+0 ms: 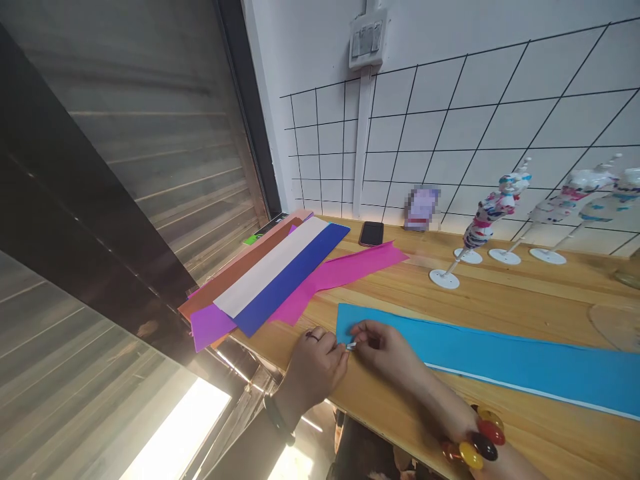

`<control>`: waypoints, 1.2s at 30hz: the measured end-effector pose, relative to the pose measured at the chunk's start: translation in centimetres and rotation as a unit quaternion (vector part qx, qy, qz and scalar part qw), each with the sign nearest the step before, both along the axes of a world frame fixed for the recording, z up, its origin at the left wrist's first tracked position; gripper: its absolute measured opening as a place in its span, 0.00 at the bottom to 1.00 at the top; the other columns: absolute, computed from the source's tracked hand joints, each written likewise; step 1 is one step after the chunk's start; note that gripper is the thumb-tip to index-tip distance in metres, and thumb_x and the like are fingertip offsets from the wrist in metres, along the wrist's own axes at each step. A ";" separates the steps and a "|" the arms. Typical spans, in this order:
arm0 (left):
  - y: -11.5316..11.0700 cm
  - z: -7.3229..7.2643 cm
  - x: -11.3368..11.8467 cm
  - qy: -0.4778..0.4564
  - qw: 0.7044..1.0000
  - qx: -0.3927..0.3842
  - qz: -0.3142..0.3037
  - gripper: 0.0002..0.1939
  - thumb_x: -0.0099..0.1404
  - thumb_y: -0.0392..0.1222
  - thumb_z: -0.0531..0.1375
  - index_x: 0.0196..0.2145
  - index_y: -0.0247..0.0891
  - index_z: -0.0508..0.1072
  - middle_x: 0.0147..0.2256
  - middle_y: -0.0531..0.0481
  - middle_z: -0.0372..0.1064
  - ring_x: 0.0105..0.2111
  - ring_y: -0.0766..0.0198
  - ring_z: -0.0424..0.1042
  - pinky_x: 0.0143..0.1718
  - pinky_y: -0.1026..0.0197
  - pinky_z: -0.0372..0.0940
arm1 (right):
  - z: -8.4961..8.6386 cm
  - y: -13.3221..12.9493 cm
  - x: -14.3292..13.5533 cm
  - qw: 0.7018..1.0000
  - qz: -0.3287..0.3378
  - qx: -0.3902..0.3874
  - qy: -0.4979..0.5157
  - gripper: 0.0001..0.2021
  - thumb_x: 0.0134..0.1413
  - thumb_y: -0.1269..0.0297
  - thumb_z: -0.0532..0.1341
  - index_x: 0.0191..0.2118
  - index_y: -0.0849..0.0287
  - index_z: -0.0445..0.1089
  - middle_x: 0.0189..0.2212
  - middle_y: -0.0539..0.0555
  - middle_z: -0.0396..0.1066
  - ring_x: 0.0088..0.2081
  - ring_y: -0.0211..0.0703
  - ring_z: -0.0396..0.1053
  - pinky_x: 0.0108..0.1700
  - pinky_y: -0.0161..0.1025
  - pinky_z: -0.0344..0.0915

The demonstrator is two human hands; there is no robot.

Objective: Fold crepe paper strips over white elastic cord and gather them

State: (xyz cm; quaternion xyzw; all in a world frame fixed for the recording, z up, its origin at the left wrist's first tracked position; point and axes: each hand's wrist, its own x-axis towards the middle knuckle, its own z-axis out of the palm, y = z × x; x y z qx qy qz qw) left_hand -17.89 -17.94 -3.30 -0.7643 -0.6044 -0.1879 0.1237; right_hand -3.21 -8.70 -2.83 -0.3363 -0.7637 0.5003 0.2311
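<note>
A long bright-blue paper sheet [480, 350] lies along the table, a thin white strip running along its near edge. At its left end my two hands meet. My right hand [387, 350] is closed in a pinch on a small white strip [351, 346], its wrist over the sheet's near edge. Close beside it, my left hand [317, 363] has its fingers closed at the other end of that small strip. The fingers partly hide the strip, so I cannot tell whether it joins the sheet.
To the left, overlapping sheets lie stacked: white-and-blue [285, 270], purple [210, 325], brown [250, 267] and pink [340, 273]. A phone [371, 233] lies behind on the wooden table [565, 300]. Small mannequins on white stands [444, 279] stand at the back right, before a wire grid.
</note>
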 end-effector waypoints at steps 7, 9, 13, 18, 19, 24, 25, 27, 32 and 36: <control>0.2 -0.5 -0.1 -0.004 0.999 0.038 -0.007 0.10 0.62 0.37 0.51 0.25 0.37 0.67 0.25 0.49 0.60 0.28 0.64 0.59 0.29 0.59 0.53 | 2.1 0.0 2.8 0.986 -0.012 0.135 -0.100 0.11 0.46 0.69 0.52 0.33 0.58 0.70 0.30 0.52 0.73 0.32 0.42 0.68 0.34 0.36 0.61; 0.2 -0.5 -0.2 -0.011 0.999 0.043 -0.010 0.10 0.62 0.37 0.51 0.24 0.37 0.67 0.25 0.49 0.60 0.28 0.65 0.59 0.29 0.60 0.53 | 2.4 0.0 3.9 0.980 -0.012 0.152 -0.129 0.12 0.47 0.68 0.52 0.35 0.58 0.71 0.31 0.52 0.74 0.33 0.43 0.69 0.34 0.37 0.62; 0.2 -0.4 -0.2 -0.025 0.999 0.043 -0.021 0.10 0.62 0.36 0.51 0.24 0.36 0.68 0.25 0.49 0.60 0.28 0.65 0.59 0.30 0.60 0.55 | 2.1 0.1 6.3 0.971 -0.027 0.177 -0.159 0.13 0.48 0.67 0.52 0.37 0.55 0.72 0.34 0.52 0.74 0.34 0.44 0.70 0.34 0.37 0.64; 0.2 -0.3 -0.2 -0.032 0.998 0.043 -0.017 0.10 0.61 0.35 0.52 0.24 0.36 0.68 0.24 0.49 0.61 0.28 0.66 0.60 0.29 0.61 0.55 | 2.1 -0.1 9.9 0.955 -0.070 0.213 -0.193 0.13 0.51 0.65 0.52 0.38 0.54 0.73 0.35 0.52 0.74 0.35 0.43 0.71 0.34 0.36 0.66; 0.2 -0.3 -0.2 -0.034 0.998 0.046 -0.017 0.10 0.61 0.35 0.52 0.23 0.36 0.68 0.24 0.49 0.61 0.28 0.66 0.60 0.29 0.61 0.55 | 2.2 -0.1 10.8 0.953 -0.082 0.210 -0.204 0.13 0.51 0.64 0.52 0.37 0.54 0.73 0.35 0.52 0.74 0.35 0.43 0.71 0.34 0.36 0.66; 0.4 -0.4 -0.2 -0.039 0.997 0.068 -0.020 0.11 0.60 0.34 0.53 0.21 0.36 0.67 0.24 0.49 0.62 0.27 0.66 0.60 0.29 0.62 0.55 | 2.5 0.0 15.9 0.944 -0.157 0.158 -0.242 0.13 0.50 0.60 0.53 0.38 0.54 0.72 0.34 0.52 0.75 0.32 0.43 0.72 0.31 0.35 0.68; 0.4 -0.4 -0.2 -0.036 0.997 0.069 -0.020 0.11 0.60 0.34 0.53 0.21 0.36 0.67 0.24 0.49 0.62 0.27 0.66 0.60 0.29 0.62 0.55 | 2.5 0.2 17.1 0.943 -0.172 0.148 -0.245 0.13 0.50 0.58 0.54 0.38 0.54 0.72 0.34 0.51 0.75 0.31 0.44 0.72 0.30 0.34 0.68; 0.5 -0.4 -0.2 -0.030 0.997 0.067 -0.019 0.11 0.60 0.34 0.53 0.22 0.36 0.68 0.24 0.50 0.62 0.27 0.66 0.60 0.29 0.61 0.55 | 2.4 0.5 19.5 0.937 -0.198 0.138 -0.252 0.15 0.50 0.56 0.54 0.38 0.54 0.72 0.35 0.51 0.75 0.31 0.44 0.72 0.30 0.34 0.68; 0.5 -0.5 -0.3 -0.028 0.997 0.069 -0.016 0.11 0.60 0.34 0.53 0.21 0.37 0.68 0.24 0.50 0.62 0.27 0.65 0.60 0.30 0.61 0.55 | 3.0 1.1 25.1 0.912 -0.262 0.138 -0.284 0.16 0.46 0.53 0.55 0.38 0.52 0.73 0.36 0.51 0.75 0.30 0.44 0.72 0.30 0.35 0.67; 0.7 -0.5 -0.3 -0.032 0.996 0.079 -0.027 0.11 0.60 0.33 0.53 0.21 0.37 0.68 0.24 0.50 0.62 0.27 0.65 0.60 0.29 0.61 0.56 | 3.3 1.2 29.4 0.891 -0.299 0.120 -0.321 0.16 0.44 0.50 0.56 0.37 0.50 0.73 0.34 0.52 0.76 0.28 0.45 0.73 0.28 0.36 0.66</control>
